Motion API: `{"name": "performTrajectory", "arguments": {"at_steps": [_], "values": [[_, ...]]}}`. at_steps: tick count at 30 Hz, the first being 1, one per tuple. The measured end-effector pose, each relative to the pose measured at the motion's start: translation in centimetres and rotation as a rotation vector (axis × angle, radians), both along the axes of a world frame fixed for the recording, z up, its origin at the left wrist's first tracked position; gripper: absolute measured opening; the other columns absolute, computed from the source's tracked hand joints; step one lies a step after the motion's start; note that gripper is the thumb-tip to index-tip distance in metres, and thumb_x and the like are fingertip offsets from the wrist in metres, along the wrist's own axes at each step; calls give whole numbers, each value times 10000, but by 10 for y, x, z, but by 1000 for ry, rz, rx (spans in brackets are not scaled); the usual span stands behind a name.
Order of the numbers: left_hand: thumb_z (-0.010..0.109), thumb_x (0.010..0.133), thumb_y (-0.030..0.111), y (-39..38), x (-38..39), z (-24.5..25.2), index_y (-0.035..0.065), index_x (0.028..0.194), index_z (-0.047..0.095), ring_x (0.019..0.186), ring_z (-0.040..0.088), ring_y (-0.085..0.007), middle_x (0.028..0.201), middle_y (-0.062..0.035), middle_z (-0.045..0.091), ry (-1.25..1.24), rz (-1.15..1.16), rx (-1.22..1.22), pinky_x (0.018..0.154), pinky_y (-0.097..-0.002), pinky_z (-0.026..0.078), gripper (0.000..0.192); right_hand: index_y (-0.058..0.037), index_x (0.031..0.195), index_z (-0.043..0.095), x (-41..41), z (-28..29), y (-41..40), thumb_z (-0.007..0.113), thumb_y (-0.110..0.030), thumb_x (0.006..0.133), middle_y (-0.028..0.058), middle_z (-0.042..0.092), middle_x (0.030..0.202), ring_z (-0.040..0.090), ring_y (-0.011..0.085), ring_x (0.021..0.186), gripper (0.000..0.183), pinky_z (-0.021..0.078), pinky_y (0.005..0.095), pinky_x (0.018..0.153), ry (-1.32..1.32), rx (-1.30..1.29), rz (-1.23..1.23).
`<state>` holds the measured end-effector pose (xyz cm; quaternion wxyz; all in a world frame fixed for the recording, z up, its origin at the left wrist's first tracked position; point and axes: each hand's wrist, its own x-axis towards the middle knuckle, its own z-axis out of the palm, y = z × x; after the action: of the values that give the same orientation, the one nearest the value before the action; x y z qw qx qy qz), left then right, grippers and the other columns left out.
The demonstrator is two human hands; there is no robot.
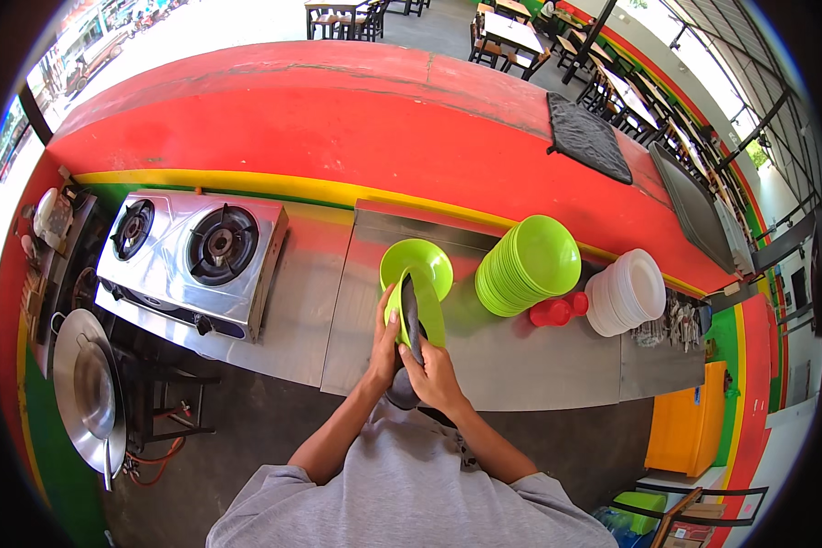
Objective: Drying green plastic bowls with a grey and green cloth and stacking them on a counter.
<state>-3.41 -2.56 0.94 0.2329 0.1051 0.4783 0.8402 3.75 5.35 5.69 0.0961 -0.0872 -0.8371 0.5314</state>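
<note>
A green plastic bowl point(430, 316) is held tilted on its side between both hands, with a dark grey cloth point(411, 318) pressed against its inside and hanging below. My left hand point(385, 342) grips the bowl's outer side, fingers stretched along it. My right hand point(433, 375) pinches the cloth at the bowl's lower rim. Just beyond them another green bowl point(428, 264) rests on the steel counter point(514, 370). To the right stands a tall, leaning stack of green bowls point(527, 264).
Right of the stack are red cups point(551, 312), stacked white bowls point(623, 291) and cutlery point(678, 325). A two-burner gas stove point(192, 260) stands at the left, above a large metal wok point(89, 390). A red wall point(315, 130) runs behind the counter, with a dark cloth point(586, 137) on its ledge.
</note>
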Motion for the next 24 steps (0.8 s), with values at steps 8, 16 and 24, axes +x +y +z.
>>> {"name": "performTrajectory", "arguments": {"at_steps": [8,16,24], "values": [[351,984,570,-3,-7,-27,77,1311,517,1102,563,-230,1236,-98,587,-510,-51,401,1014,-368,429,615,103,1278,491,13,-11,-1,513,-434,954,309,571,1214,578,388,1140,628,454,425,970,10,313,252],[381,978,363,1,-9,-14,36,1340,429,1218,479,-211,1331,-111,495,-280,-95,347,1080,-349,345,490,165,1410,229,13,-45,26,403,-754,842,372,258,1460,236,454,1400,1094,197,470,1167,-92,695,352],[381,986,354,-10,-15,-8,25,1338,451,1165,521,-204,1270,-111,547,-242,87,191,1030,-328,383,486,120,1418,262,8,-10,-12,551,-621,868,346,403,1379,406,431,1311,967,343,441,1084,-103,210,346]]}}
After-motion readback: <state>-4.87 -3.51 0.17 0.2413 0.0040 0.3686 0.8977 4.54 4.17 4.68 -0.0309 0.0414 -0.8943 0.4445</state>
